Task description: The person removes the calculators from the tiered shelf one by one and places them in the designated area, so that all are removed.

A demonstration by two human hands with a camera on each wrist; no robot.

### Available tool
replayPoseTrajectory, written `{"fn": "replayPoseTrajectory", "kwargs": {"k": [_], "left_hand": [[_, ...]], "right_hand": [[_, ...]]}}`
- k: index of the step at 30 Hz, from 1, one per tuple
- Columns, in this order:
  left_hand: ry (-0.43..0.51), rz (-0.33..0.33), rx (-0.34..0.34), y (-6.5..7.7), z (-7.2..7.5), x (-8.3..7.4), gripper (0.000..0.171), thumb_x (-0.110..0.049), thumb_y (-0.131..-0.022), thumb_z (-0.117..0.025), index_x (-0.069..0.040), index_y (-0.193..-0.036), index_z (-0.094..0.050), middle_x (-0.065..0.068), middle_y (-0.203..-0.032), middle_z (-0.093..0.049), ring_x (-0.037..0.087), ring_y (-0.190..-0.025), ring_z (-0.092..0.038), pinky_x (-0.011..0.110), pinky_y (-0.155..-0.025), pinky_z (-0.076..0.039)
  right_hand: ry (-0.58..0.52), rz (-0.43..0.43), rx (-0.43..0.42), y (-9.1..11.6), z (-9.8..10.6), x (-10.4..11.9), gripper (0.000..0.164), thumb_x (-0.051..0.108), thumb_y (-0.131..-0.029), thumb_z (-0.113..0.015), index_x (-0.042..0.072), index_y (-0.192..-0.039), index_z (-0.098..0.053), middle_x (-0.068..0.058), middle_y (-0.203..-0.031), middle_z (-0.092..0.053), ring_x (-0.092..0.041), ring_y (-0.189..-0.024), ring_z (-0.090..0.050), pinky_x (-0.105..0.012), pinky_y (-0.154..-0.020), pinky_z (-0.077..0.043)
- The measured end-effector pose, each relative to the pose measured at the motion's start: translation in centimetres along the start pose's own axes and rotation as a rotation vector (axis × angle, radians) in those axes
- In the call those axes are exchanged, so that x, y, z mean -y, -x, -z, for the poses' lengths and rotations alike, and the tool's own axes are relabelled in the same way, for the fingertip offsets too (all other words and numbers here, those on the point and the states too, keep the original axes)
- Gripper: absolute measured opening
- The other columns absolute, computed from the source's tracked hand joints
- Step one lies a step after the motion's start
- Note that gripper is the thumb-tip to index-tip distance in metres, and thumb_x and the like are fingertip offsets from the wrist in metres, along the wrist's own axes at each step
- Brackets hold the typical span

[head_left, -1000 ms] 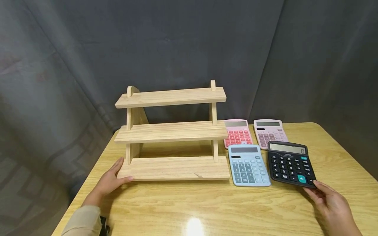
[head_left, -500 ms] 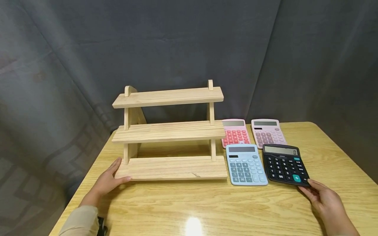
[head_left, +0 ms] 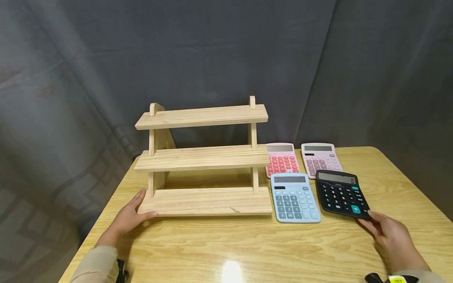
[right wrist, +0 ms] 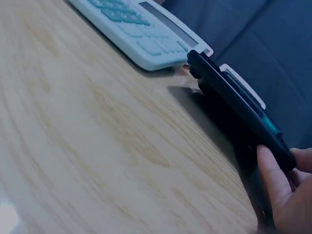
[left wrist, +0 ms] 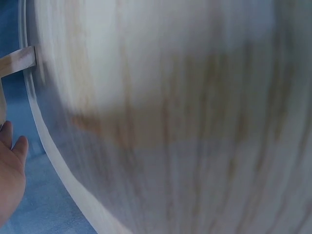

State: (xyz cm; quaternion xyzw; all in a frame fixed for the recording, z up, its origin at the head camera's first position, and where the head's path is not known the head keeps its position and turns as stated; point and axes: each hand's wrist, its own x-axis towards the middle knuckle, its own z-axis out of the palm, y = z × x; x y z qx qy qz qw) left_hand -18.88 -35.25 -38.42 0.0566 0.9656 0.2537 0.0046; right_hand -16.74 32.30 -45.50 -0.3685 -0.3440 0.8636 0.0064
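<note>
A three-tier wooden display stand (head_left: 203,157) stands on the table. My left hand (head_left: 128,216) holds the left end of its lowest shelf, the thumb along the front edge and the fingers at the side. The left wrist view is mostly filled by blurred wood. My right hand (head_left: 391,232) pinches the lower right corner of a black calculator (head_left: 341,192) with a teal plus key. In the right wrist view this calculator is tilted, with a shadow beneath it on the table. Whether its far edge touches anything, I cannot tell.
Left of the black calculator lies a light blue calculator (head_left: 294,198). Behind them lie a pink calculator (head_left: 282,159), partly covered by the stand, and a pale pink calculator (head_left: 320,159). A dark grey curtain (head_left: 212,51) hangs behind the table (head_left: 198,251).
My right hand has moved the black calculator slightly left, and its tilt has changed, so the display looks darker. The left hand stays on the stand. The head view has shifted a little.
</note>
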Motion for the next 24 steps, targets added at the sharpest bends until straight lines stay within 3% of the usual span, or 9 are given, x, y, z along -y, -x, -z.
{"fn": "replayPoseTrajectory", "kwargs": {"k": [2,5,7,9,12,15,18,21,24], "left_hand": [[0.001,0.000,0.001,-0.1,0.0,0.0,0.096,-0.042,-0.071,-0.066,0.004,-0.136,-0.013,0.024,-0.139,-0.013,0.045,-0.121,-0.015,0.056,-0.092,-0.019],[0.003,0.003,0.000,-0.1,0.0,0.0,0.097,-0.043,-0.071,-0.066,0.003,-0.136,-0.012,0.024,-0.139,-0.012,0.045,-0.121,-0.015,0.056,-0.092,-0.019],[0.004,0.005,0.001,-0.1,0.1,0.1,0.097,-0.042,-0.071,-0.066,0.003,-0.136,-0.012,0.024,-0.139,-0.012,0.045,-0.122,-0.015,0.056,-0.092,-0.019],[0.004,0.007,0.002,0.0,0.1,0.1,0.097,-0.043,-0.071,-0.066,0.003,-0.137,-0.011,0.024,-0.139,-0.012,0.045,-0.122,-0.015,0.056,-0.092,-0.019],[0.004,0.009,-0.001,0.2,0.1,0.1,0.097,-0.043,-0.071,-0.066,0.003,-0.136,-0.011,0.024,-0.139,-0.012,0.045,-0.122,-0.015,0.056,-0.092,-0.019],[-0.003,0.010,-0.006,0.3,0.0,0.2,0.096,-0.043,-0.071,-0.066,0.003,-0.136,-0.012,0.024,-0.139,-0.013,0.045,-0.121,-0.016,0.056,-0.092,-0.020],[-0.010,0.005,0.000,0.4,0.1,0.1,0.096,-0.043,-0.071,-0.065,0.004,-0.136,-0.012,0.024,-0.139,-0.013,0.045,-0.122,-0.015,0.056,-0.092,-0.019],[-0.027,-0.001,0.023,0.4,0.3,-0.2,0.096,-0.044,-0.072,-0.065,0.005,-0.136,-0.012,0.025,-0.139,-0.012,0.045,-0.122,-0.014,0.057,-0.092,-0.018],[-0.064,0.006,0.059,0.3,0.8,-0.7,0.098,-0.046,-0.072,-0.064,0.005,-0.136,-0.011,0.027,-0.138,-0.011,0.045,-0.123,-0.010,0.059,-0.091,-0.016]], "right_hand": [[0.124,0.014,-0.060,0.0,-0.4,0.3,0.020,0.010,-0.090,-0.044,0.019,-0.101,-0.058,-0.003,-0.087,-0.061,-0.008,-0.060,-0.058,-0.034,-0.074,-0.046],[0.289,0.066,-0.116,0.1,-0.9,0.6,0.045,0.004,-0.088,-0.046,0.013,-0.131,-0.033,-0.014,-0.110,-0.050,-0.007,-0.057,-0.056,-0.032,-0.072,-0.048],[0.390,0.116,-0.127,0.1,-0.9,0.6,0.037,0.001,-0.087,-0.045,0.011,-0.123,-0.045,-0.015,-0.106,-0.052,-0.004,-0.054,-0.055,-0.030,-0.068,-0.049],[0.409,0.166,-0.121,0.2,-0.8,0.5,0.026,-0.005,-0.085,-0.047,0.012,-0.093,-0.064,-0.007,-0.075,-0.059,-0.007,-0.053,-0.057,-0.030,-0.064,-0.050],[0.454,0.230,-0.099,0.0,-0.6,0.5,0.041,-0.006,-0.082,-0.051,0.021,-0.051,-0.057,0.008,-0.055,-0.053,-0.006,-0.051,-0.058,-0.028,-0.058,-0.051],[0.572,0.306,-0.094,-0.1,-0.6,0.4,0.036,-0.003,-0.081,-0.055,0.019,-0.054,-0.059,0.010,-0.055,-0.053,-0.003,-0.051,-0.057,-0.025,-0.052,-0.050],[0.845,0.401,-0.142,0.4,-1.1,0.5,0.015,0.004,-0.084,-0.055,0.005,-0.077,-0.068,0.002,-0.062,-0.059,-0.002,-0.057,-0.057,-0.023,-0.052,-0.049],[1.182,0.471,-0.197,1.5,-1.7,0.6,0.037,0.019,-0.087,-0.052,-0.013,-0.105,-0.055,-0.024,-0.090,-0.061,-0.025,-0.088,-0.057,-0.037,-0.081,-0.041],[1.401,0.543,-0.209,1.6,-1.9,0.8,0.056,0.034,-0.088,-0.048,-0.016,-0.113,-0.045,-0.032,-0.118,-0.039,-0.049,-0.109,-0.030,-0.054,-0.088,-0.024]]}}
